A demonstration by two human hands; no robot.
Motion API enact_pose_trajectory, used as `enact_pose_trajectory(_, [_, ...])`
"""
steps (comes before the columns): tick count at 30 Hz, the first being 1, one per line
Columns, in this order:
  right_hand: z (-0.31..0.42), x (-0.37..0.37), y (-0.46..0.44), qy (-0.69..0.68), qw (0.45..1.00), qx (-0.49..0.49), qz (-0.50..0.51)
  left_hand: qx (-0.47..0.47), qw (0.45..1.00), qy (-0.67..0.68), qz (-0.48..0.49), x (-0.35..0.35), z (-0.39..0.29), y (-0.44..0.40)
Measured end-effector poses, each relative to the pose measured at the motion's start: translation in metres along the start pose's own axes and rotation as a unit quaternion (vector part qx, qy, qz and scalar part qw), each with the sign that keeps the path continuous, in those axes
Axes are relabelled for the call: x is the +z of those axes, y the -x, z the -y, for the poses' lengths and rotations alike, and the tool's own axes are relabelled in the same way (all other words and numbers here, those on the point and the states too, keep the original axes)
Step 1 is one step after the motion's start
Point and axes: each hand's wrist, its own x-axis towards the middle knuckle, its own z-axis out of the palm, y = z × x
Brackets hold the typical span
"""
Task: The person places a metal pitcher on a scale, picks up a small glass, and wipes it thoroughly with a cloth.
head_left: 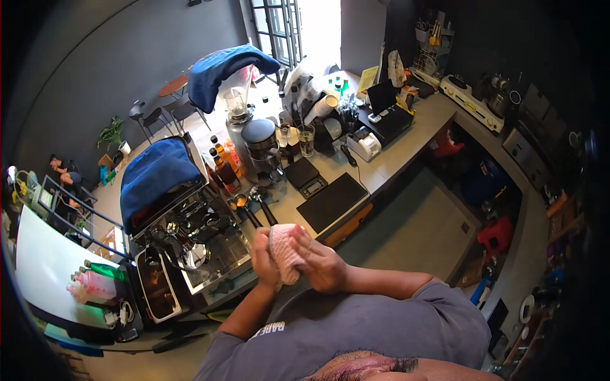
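Observation:
A pink textured cloth (285, 253) is bunched between my two hands, held up in front of my chest. My left hand (264, 260) grips its left side. On the other side my right hand (323, 265) has its fingers pressed around the cloth. Just beyond them, two portafilters (243, 204) lie on the counter with their black handles pointing toward me. A dark flat mat (333, 202) is to the right of the portafilters, and a small black scale (305, 178) sits behind it.
At left stands an espresso machine (206, 238) with a blue towel (159, 178) on top. Syrup bottles (223, 170) and a coffee grinder (259, 143) stand behind the portafilters. A receipt printer (364, 145) is farther right. The counter edge (406, 166) runs diagonally past me.

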Motion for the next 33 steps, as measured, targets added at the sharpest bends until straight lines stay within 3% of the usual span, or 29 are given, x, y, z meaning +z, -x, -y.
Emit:
enact_pose_trajectory(2, [0.004, 0.003, 0.004, 0.018, 0.999, -0.007, 0.047, -0.02, 0.998, 0.021, -0.06, 0.004, -0.006, -0.007])
enact_pose_trajectory(5, [-0.008, 0.0, 0.006, 0.0, 1.0, -0.016, -0.003, -0.009, 0.999, 0.038, 0.031, 0.021, -0.017, 0.007])
enact_pose_trajectory(6, [-0.015, -0.001, 0.005, -0.033, 0.999, -0.002, -0.025, 0.062, 0.997, -0.03, 0.036, 0.035, -0.019, 0.019])
enact_pose_trajectory(8, [-0.014, -0.002, 0.005, -0.054, 0.997, 0.027, -0.043, 0.031, 0.998, -0.009, 0.053, 0.042, -0.022, 0.017])
enact_pose_trajectory(13, [-0.014, -0.006, 0.018, 0.074, 0.997, 0.002, 0.024, -0.045, 0.993, 0.048, 0.097, 0.004, 0.019, -0.018])
enact_pose_trajectory(17, [-0.025, -0.027, 0.025, 0.029, 0.999, 0.016, -0.041, 0.01, 0.997, -0.005, 0.074, 0.046, 0.027, -0.002])
enact_pose_trajectory(18, [-0.027, -0.032, 0.027, 0.009, 0.997, 0.043, -0.066, 0.026, 0.993, -0.014, 0.112, 0.053, 0.026, -0.003])
enact_pose_trajectory(22, [-0.029, -0.036, 0.05, 0.087, 0.993, 0.059, -0.047, -0.049, 0.995, 0.052, 0.065, 0.052, 0.06, -0.024])
enact_pose_trajectory(25, [-0.03, -0.043, 0.063, 0.117, 0.992, 0.052, -0.007, -0.171, 0.974, 0.149, 0.009, 0.077, 0.053, -0.025])
enact_pose_trajectory(26, [-0.032, -0.048, 0.065, 0.139, 0.99, 0.035, -0.012, -0.179, 0.959, 0.213, 0.058, 0.075, 0.059, -0.024])
enact_pose_trajectory(30, [-0.034, -0.071, 0.068, 0.087, 0.991, 0.069, -0.081, -0.154, 0.968, 0.197, 0.027, 0.12, 0.069, -0.001])
enact_pose_trajectory(32, [-0.042, -0.083, 0.074, 0.085, 0.992, 0.049, -0.083, -0.353, 0.853, 0.374, 0.083, 0.128, 0.063, -0.027])
enact_pose_trajectory(33, [-0.045, -0.091, 0.076, 0.085, 0.992, 0.038, -0.085, -0.412, 0.815, 0.397, 0.093, 0.136, 0.058, -0.037])
